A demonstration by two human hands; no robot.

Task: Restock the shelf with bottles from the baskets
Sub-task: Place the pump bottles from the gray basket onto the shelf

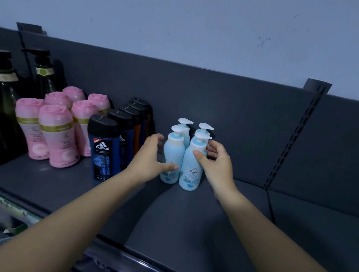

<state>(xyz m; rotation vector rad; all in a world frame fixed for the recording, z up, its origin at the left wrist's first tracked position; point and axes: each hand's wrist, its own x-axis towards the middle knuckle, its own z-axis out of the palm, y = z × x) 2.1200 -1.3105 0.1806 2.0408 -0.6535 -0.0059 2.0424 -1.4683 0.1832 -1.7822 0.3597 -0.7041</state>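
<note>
On the dark grey metal shelf (188, 219), right of centre and near its back panel, four pale-blue plastic pump bottles with white dispenser heads (186, 134) stand upright in a tight two-by-two block. The left hand (151, 155) grips the front-left bottle (172, 152), with the thumb laid across its front and the fingers curled round its left side. The right hand (217, 163) pinches the front-right bottle (190, 176) between a thumb pressed on its face and fingers wrapped round its far side (whether those fingers also touch the rear pair, I cannot tell).

These bottles look stiff and smooth-skinned, probably fairly heavy if full. They are tall for their narrow bases, so a push high up would likely tip them. The pump spouts make a poor hold, since they may swivel or sink. The mid-body, below the shoulder, is the safer place to grip.

Just left of the block runs a row of dark blue shower-gel bottles with black caps (102, 148). Beyond them are pink waisted bottles with gold bands (54, 138). No basket is identifiable.
</note>
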